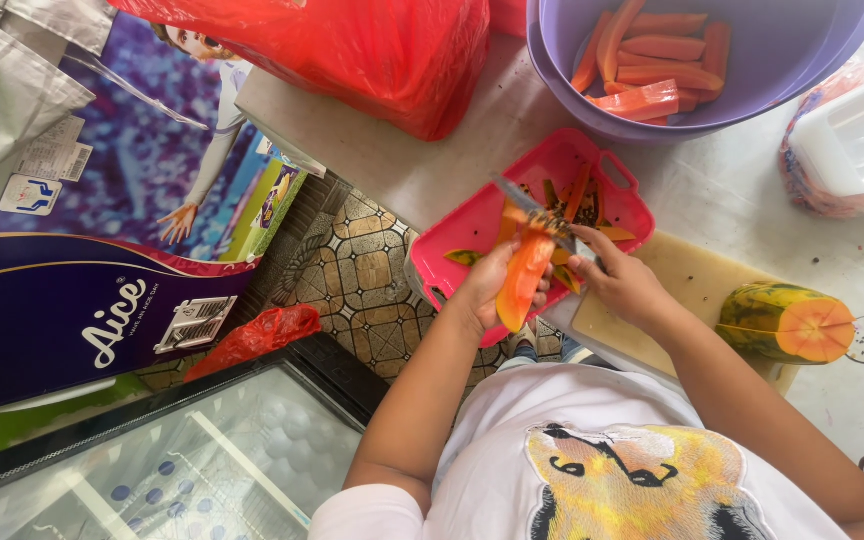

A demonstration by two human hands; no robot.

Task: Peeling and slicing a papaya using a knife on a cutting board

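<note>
Orange flesh is what stands out in the head view: a long papaya wedge (524, 280) is held over a pink plastic tray (472, 225) at the edge of a pale countertop (402, 160). The wedge is cradled from below by the left hand (487, 290), whose fingers are curled around its lower half. A knife (537, 210) is gripped in the right hand (622, 285), fingers closed about the handle, with the blade laid against the upper end of the wedge. Strips of green and yellow peel and some dark seeds are seen inside the tray.

Behind the tray, a purple tub (562, 70) is filled with peeled orange slices. To the right, a cut papaya half (787, 322) with green skin is laid beside a pale cutting board (692, 280), well apart from the hands. A red plastic bag (372, 50) is set at the back of the counter.

The wedge is judged soft, wet and slippery, easily bruised if squeezed; it is best taken along its length, supported from beneath, with fingers kept clear of the blade's path. It is likely light for its size.
</note>
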